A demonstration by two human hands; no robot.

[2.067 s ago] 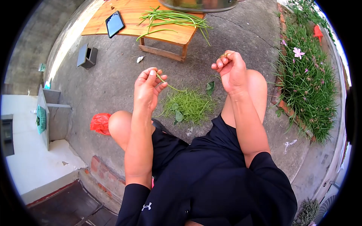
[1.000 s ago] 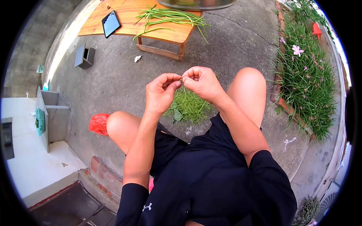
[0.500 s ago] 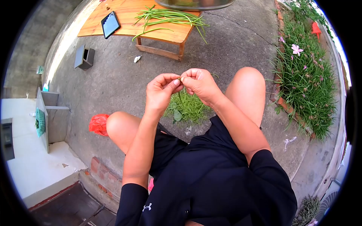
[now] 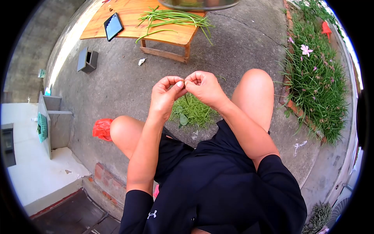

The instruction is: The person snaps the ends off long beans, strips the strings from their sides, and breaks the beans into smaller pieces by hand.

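My left hand (image 4: 165, 95) and my right hand (image 4: 204, 89) meet fingertip to fingertip above a pile of thin green trimmings (image 4: 196, 111) on the concrete. A thin green stem (image 4: 187, 100) hangs below the pinched fingers of my left hand. My right thumb and forefinger are pressed together at the same spot; whatever they grip is too small and hidden to make out. A green leaf (image 4: 183, 119) lies at the left of the pile.
Long green stems (image 4: 175, 17) lie on a wooden table (image 4: 132, 17), with a tablet (image 4: 113, 26) and part of a metal vessel (image 4: 198, 4). A grey box (image 4: 87, 59), a red plastic bag (image 4: 102, 129) and a planted bed (image 4: 319, 85) are around.
My hands, apart two seconds ago, have come together over the pile. Since then they have stayed joined, with small finger shifts, and the stem below them has come into view.
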